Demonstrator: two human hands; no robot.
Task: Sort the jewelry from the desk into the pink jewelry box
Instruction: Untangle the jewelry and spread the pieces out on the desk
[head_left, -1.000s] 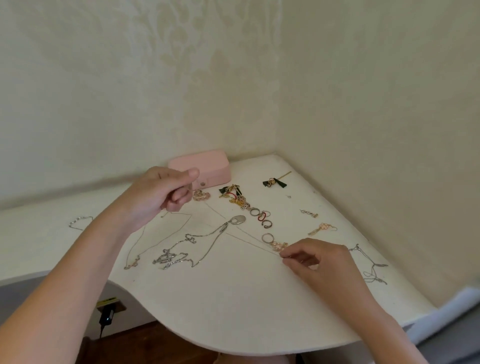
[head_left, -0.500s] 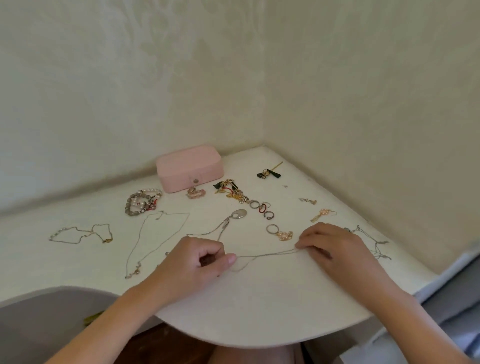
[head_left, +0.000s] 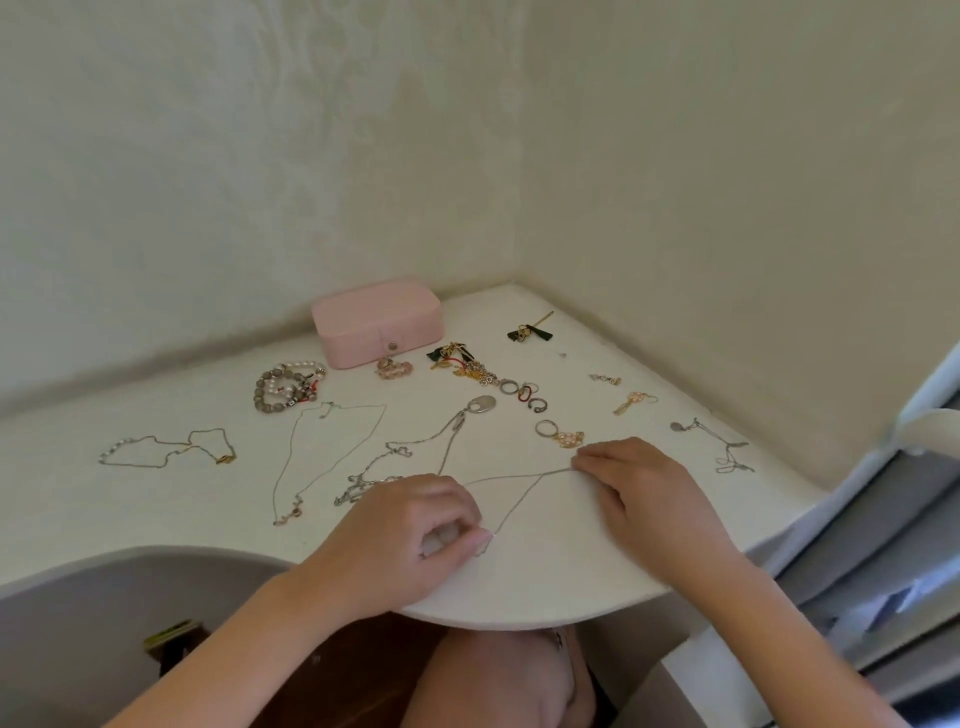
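Note:
A thin silver chain (head_left: 522, 496) lies near the front edge of the white desk (head_left: 545, 587). My left hand (head_left: 415, 535) pinches one end of it between thumb and curled fingers. My right hand (head_left: 631, 483) pinches the other end with its fingertips. The pink jewelry box (head_left: 376, 322) stands closed at the back, by the wall. In front of it lie beaded bracelets (head_left: 288, 387), several rings (head_left: 522, 392), gold charms (head_left: 462, 364) and a silver pendant necklace (head_left: 457, 426).
More chains lie on the left: a gold one (head_left: 166, 449) and a long thin one (head_left: 322, 452). Earrings (head_left: 634, 402), a black-and-gold hairpin (head_left: 530, 332) and a tangled chain (head_left: 719, 447) sit near the right wall. The desk fills a wall corner; my knee (head_left: 498, 675) is under its curved front edge.
My left hand came down from near the box to the front edge, bringing its end of the chain along. My right hand stayed on the other end. The view tilted down.

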